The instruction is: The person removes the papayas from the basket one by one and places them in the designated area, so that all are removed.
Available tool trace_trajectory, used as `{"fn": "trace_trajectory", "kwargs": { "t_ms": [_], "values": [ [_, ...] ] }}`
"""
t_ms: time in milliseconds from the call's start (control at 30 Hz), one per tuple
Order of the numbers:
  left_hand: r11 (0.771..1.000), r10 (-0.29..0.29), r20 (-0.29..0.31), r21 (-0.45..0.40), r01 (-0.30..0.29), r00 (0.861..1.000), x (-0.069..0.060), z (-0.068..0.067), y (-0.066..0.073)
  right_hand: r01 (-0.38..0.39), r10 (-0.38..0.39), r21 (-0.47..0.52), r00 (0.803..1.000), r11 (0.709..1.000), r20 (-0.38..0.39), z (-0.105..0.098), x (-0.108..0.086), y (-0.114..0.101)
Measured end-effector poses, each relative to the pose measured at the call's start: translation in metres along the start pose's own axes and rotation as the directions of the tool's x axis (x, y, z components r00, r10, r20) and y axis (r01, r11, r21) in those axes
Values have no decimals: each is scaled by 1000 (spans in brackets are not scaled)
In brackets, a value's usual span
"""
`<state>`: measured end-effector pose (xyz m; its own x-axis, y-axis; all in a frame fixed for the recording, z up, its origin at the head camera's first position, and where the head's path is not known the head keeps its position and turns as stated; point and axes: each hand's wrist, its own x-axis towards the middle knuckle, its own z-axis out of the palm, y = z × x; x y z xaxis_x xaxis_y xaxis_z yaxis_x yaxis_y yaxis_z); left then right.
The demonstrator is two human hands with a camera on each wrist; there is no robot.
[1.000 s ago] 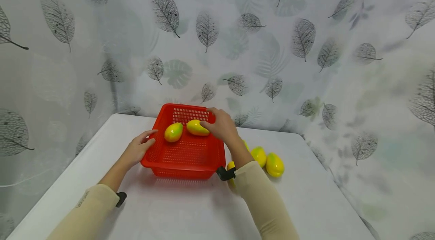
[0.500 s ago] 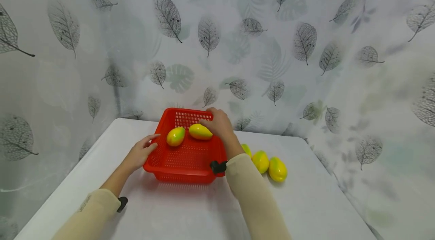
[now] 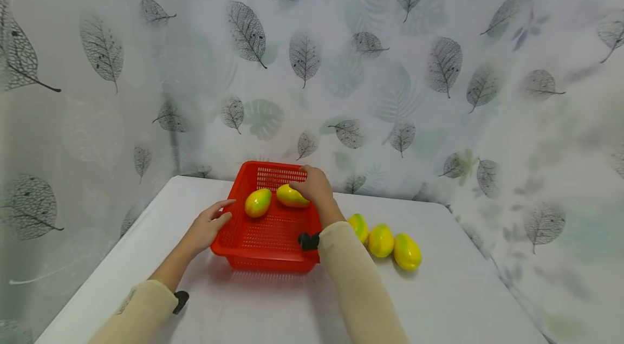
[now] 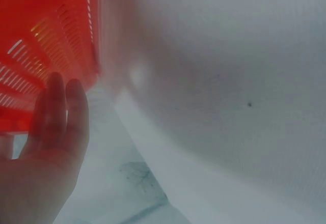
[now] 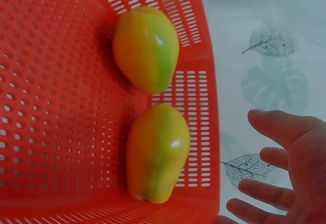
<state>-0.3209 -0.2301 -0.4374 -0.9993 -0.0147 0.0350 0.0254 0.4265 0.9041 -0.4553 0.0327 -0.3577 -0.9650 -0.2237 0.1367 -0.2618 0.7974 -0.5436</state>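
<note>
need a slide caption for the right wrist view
Two yellow-green fruits in a red basket, an open right hand beside it.

So the left sleeve point(image 3: 138, 309) and right sleeve point(image 3: 358, 281) are both pale cream, some tiny unreadable dark print point(image 3: 126, 302) on the left one, plus a stubby black gadget point(image 3: 181, 302) by each cuff.

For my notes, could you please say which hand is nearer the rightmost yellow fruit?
Right: the right hand is left of and beyond that fruit, by the right side of the red basket; the left hand is farther left, by its left side.
</note>
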Motion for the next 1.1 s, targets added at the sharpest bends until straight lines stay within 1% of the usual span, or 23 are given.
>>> {"fn": "trace_trajectory", "kwargs": {
  "t_ms": [200,467,567,700,867,1000,1100],
  "values": [
    [1000,-10,-4,-7,10,1000,0,2,-1,-42,42,-7,999,999,22,10,6,5],
    [1000,-12,-13,-6,12,1000,0,0,-1,-47,48,-19,998,999,51,20,17,6],
    [1000,-14,-14,-7,13,1000,0,0,0,-56,58,-31,997,998,57,23,20,6],
    [1000,-16,-18,-7,16,1000,1,1,1,-47,51,-50,997,998,64,27,23,7],
    [1000,-13,-18,-14,13,1000,1,2,3,-63,69,-76,994,995,80,32,28,9],
    [1000,-15,-17,-12,15,1000,1,2,4,-38,47,-80,992,996,113,38,31,12],
    [1000,-26,-23,-4,25,999,-1,1,3,11,0,-73,989,997,146,43,34,12]
  ]
}}
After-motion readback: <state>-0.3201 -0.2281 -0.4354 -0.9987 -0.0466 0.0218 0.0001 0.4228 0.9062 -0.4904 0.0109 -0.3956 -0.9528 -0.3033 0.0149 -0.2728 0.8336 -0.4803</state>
